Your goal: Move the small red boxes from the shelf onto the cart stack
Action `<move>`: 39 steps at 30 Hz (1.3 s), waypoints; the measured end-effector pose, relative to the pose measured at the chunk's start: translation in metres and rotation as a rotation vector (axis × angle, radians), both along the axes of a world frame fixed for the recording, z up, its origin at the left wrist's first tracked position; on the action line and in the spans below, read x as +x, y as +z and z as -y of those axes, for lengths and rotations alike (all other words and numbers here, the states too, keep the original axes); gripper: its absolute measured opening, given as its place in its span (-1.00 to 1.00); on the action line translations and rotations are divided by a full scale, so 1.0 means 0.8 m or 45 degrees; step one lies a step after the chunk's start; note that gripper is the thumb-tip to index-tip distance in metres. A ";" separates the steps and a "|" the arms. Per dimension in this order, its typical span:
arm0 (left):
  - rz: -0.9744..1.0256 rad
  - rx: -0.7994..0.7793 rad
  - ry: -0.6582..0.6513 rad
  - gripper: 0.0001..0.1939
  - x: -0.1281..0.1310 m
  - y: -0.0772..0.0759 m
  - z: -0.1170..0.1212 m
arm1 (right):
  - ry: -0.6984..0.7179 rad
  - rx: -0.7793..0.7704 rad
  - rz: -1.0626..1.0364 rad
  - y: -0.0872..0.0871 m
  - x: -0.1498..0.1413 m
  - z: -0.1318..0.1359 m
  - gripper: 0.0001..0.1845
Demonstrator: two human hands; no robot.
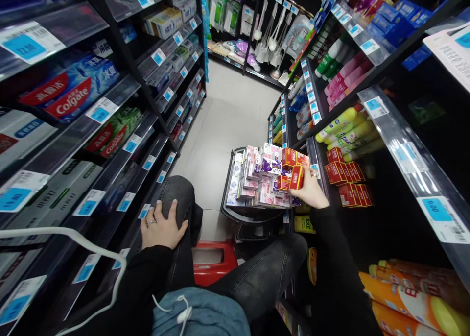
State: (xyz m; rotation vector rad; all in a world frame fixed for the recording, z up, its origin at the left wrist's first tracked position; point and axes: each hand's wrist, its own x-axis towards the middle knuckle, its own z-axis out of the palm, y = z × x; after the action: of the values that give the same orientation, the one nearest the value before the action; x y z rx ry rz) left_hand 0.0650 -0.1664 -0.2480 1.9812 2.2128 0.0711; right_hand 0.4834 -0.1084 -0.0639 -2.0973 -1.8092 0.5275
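Observation:
My right hand (311, 188) grips a small red soap box (296, 178) at the right end of a pile of boxes. Under and beside it, white and pink LUX soap boxes (270, 167) are stacked on a dark-rimmed black cart (253, 218). Another red box (290, 156) lies on the pile just behind the held one. To the right, several matching red boxes (341, 172) are stacked on the shelf. My left hand (161, 226) rests on my left knee with its fingers spread and nothing in it; a ring shows on one finger.
Shelves of toothpaste boxes (73, 88) run along the left. Yellow bottles (347, 130) and orange bottles (414, 297) lie on the right shelves. A red plastic item (216, 272) is on the floor between my legs. A white cable (121, 272) crosses my left sleeve. Grey floor (227, 96) leads to hanging utensils.

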 end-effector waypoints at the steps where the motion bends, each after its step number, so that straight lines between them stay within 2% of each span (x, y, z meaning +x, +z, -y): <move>1: 0.001 0.004 0.001 -0.27 0.000 0.000 0.000 | 0.013 -0.062 0.109 -0.009 -0.008 -0.005 0.09; 5: 0.009 0.011 0.006 -0.27 0.000 0.000 0.000 | -0.016 -0.301 0.399 -0.037 -0.028 -0.022 -0.22; 7: 0.020 0.016 0.004 -0.27 0.000 0.000 -0.001 | -0.039 -0.346 0.471 -0.044 -0.034 -0.025 -0.28; 13: 0.041 0.019 0.003 -0.28 -0.006 -0.004 0.005 | -0.189 -0.178 0.487 -0.065 -0.055 -0.003 -0.26; 16: 0.082 0.073 -0.014 -0.33 0.003 0.009 0.001 | -0.300 -0.081 0.415 -0.084 -0.062 0.012 -0.32; 18: 0.178 0.154 -0.137 -0.37 0.029 0.030 -0.020 | -0.367 0.007 0.316 -0.095 -0.062 0.017 -0.31; 19: 0.256 0.192 -0.261 -0.39 0.050 0.044 -0.037 | -0.411 0.064 0.267 -0.100 -0.062 0.019 -0.29; 21: 0.427 0.189 -0.589 -0.39 0.104 0.076 -0.083 | -0.500 0.182 0.205 -0.109 -0.062 0.018 -0.24; 22: 0.468 0.183 -0.675 -0.38 0.135 0.092 -0.110 | -0.530 0.233 0.195 -0.113 -0.062 0.016 -0.23; 24: 0.448 0.219 -0.770 -0.34 0.197 0.117 -0.164 | -0.553 0.303 0.209 -0.119 -0.063 0.011 -0.23; 26: 0.400 0.178 -0.859 -0.29 0.249 0.130 -0.210 | -0.539 0.333 0.249 -0.124 -0.064 0.004 -0.28; 28: 0.305 0.110 -0.925 -0.30 0.284 0.132 -0.243 | -0.528 0.344 0.292 -0.128 -0.064 -0.003 -0.34; 30: 0.235 0.055 -0.985 -0.30 0.301 0.126 -0.262 | -0.503 0.359 0.332 -0.132 -0.063 -0.006 -0.39; 34: 0.243 0.046 -1.050 -0.31 0.306 0.112 -0.276 | -0.443 0.394 0.454 -0.139 -0.062 -0.005 -0.46; 39: 0.272 0.005 -1.061 -0.27 0.304 0.104 -0.281 | -0.472 0.423 0.539 -0.149 -0.059 0.002 -0.51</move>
State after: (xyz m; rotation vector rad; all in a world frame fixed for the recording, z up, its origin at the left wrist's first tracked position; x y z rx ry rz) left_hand 0.3083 0.0582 -0.1650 2.5713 1.1337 0.1637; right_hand 0.4358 -0.1099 -0.1830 -2.3335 -1.5017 -0.3127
